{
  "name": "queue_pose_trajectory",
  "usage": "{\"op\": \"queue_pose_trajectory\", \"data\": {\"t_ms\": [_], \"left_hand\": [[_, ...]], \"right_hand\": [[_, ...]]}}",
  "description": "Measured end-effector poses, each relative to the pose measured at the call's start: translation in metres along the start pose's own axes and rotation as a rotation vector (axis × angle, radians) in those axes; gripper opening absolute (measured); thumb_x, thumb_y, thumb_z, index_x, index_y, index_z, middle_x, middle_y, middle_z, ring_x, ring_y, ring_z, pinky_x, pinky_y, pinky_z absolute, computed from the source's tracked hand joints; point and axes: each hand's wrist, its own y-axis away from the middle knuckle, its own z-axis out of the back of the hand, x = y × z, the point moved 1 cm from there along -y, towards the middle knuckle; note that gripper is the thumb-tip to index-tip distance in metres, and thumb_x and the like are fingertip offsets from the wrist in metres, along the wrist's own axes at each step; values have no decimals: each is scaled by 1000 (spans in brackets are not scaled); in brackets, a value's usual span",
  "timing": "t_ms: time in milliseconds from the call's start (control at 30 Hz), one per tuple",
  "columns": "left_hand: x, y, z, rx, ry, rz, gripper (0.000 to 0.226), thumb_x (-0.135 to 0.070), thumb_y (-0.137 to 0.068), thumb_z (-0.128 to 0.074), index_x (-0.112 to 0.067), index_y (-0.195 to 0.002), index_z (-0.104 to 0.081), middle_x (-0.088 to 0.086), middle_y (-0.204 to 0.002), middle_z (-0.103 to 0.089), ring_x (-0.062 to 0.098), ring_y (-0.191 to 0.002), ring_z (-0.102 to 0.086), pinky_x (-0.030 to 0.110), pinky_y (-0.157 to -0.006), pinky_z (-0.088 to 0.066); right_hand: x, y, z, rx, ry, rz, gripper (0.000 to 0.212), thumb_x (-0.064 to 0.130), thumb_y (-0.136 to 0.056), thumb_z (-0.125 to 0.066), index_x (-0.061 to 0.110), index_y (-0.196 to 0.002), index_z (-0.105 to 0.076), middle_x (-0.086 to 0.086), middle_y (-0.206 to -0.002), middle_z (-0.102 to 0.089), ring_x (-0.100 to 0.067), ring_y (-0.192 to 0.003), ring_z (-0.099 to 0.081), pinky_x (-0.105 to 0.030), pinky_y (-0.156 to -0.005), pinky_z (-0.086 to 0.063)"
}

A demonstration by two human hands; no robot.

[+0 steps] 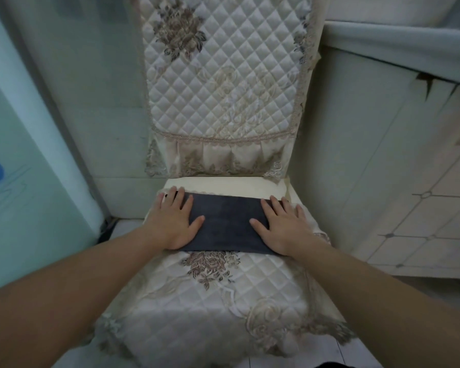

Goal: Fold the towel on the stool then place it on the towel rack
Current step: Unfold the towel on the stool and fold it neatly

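Quilted seat cover (218, 309): cream fabric stitched in a diamond grid, with brown floral embroidery and a lace-trimmed edge, draped over the stool beneath both hands; a matching quilted panel (223, 75) rises behind the fingertips. Tiled wall (361, 144): pale, glossy, outboard of the right hand. Towel (226, 224): dark grey-blue, soft matte nap, folded into a flat oblong band lying crosswise on the back part of the seat, its long edges straight, its near edge just above the embroidered flower. Left hand (174, 221): flat, fingers spread, palm pressing down on the towel's left end, fingertips reaching past its far edge onto the cover. Right hand (283, 227): likewise flat and spread, pressing the towel's right end; nothing is grasped by either hand. The uncovered middle of the towel lies between the two thumbs.
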Motion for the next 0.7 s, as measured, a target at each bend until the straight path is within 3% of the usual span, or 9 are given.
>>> {"op": "queue_pose_trajectory", "data": {"t_ms": [267, 433, 700], "left_hand": [[-74, -36, 44, -228, 193, -143, 70, -52, -97, -10, -17, -158, -13, 12, -167, -5, 26, -153, 1, 46, -123, -1], [-58, -19, -6, 13, 187, -20, 77, -67, -93, -10, -25, -158, -8, 8, -168, -5, 28, -153, -1, 50, -122, -1], [-56, -21, -12, 19, 207, -3, 81, -72, -90, -9, -27, -158, -6, 6, -168, -5, 27, -153, 1, 49, -122, 0]], "right_hand": [[60, -21, 25, -201, -110, 100, 61, 42, -103, -20, 21, -160, -14, -4, -171, -9, -27, -157, -3, -50, -125, -4], [37, -12, -12, -39, -76, -41, 72, 62, -99, -16, 27, -161, -13, -2, -171, -10, -29, -156, -1, -51, -124, -1], [36, -15, -17, -62, -100, -44, 75, 66, -96, -13, 28, -161, -15, -2, -171, -12, -28, -156, -1, -50, -124, 1]]}}
